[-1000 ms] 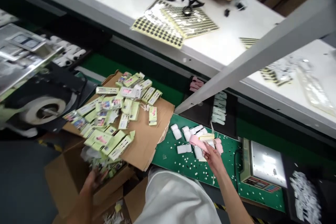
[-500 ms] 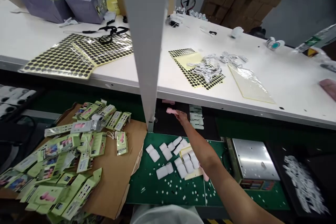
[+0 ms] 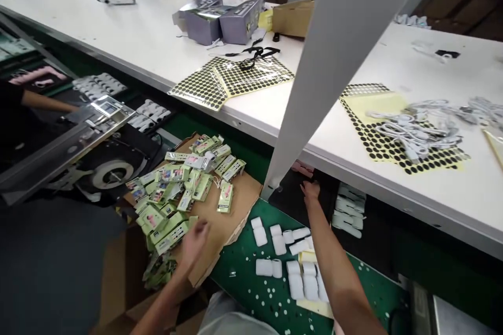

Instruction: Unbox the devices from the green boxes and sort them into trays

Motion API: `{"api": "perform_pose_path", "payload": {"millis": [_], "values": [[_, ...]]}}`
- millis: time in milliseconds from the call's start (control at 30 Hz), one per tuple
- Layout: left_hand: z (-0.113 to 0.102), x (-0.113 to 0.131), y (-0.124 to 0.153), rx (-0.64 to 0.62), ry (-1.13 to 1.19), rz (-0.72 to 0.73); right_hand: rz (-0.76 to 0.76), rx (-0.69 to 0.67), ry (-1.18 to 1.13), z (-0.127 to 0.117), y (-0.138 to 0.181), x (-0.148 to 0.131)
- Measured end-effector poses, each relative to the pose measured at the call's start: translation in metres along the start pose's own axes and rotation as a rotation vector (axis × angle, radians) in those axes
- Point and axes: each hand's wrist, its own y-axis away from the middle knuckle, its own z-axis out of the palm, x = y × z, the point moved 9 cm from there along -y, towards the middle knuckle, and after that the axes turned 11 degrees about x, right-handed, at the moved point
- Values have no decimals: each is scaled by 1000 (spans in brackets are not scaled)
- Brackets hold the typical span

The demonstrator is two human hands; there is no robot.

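Note:
My right hand (image 3: pixel 310 191) reaches forward onto a black tray (image 3: pixel 291 201) under the white table, fingers stretched out, just short of a pink piece (image 3: pixel 302 168). Nothing shows in its fingers. My left hand (image 3: pixel 194 243), slightly blurred, hovers over a cardboard flap (image 3: pixel 239 201) at the edge of a heap of green packets (image 3: pixel 184 188); its fingers are loosely apart and hold nothing. Between my arms, several white pieces (image 3: pixel 277 251) lie on a green dotted mat (image 3: pixel 251 282).
A slanted grey post (image 3: pixel 334 63) rises in front of the white table (image 3: pixel 129 26). Dotted sticker sheets (image 3: pixel 231 78), white cables (image 3: pixel 412 131) and purple boxes (image 3: pixel 220 21) lie on it. Pale green pieces (image 3: pixel 348 209) sit on the tray. Another person's arm (image 3: pixel 43 102) and a tape-roll machine (image 3: pixel 112 172) are at left.
The view swung left. My right hand let go of the pink piece on the black tray. My left hand rose from the box below to the cardboard flap.

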Motion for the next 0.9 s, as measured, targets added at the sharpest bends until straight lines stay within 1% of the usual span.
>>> {"api": "perform_pose_path", "payload": {"millis": [33,100,133,167,200,233,300,333,400,467,533,600,700,800,900], "values": [[21,12,-15,28,-60,27,3,31,7,-14,15,5],[59,29,-37,28,-99,36,12,56,13,-43,56,20],[72,32,-45,20,-107,29,15,44,19,-56,80,29],[80,33,-49,7,-95,21,22,26,31,-68,106,40],[84,32,-51,-9,-74,17,30,-9,45,-78,132,52],[84,30,-50,-31,-46,17,35,-79,67,-84,157,63],[77,27,-40,-92,17,24,59,-182,111,-93,202,79],[74,28,-29,-144,46,38,75,-223,127,-95,221,82],[68,37,-1,-279,107,88,121,-273,114,-92,247,78],[64,56,34,-415,171,201,189,-352,51,-79,264,63],[58,78,66,-501,216,332,194,-455,3,-64,276,36],[50,96,88,-509,222,429,78,-532,48,-58,286,0],[40,121,107,-454,189,548,-146,-543,219,-67,304,-47],[36,146,129,-430,157,658,-322,-524,416,-82,327,-79],[37,164,148,-456,205,669,-472,-621,601,-89,350,-100]]}}
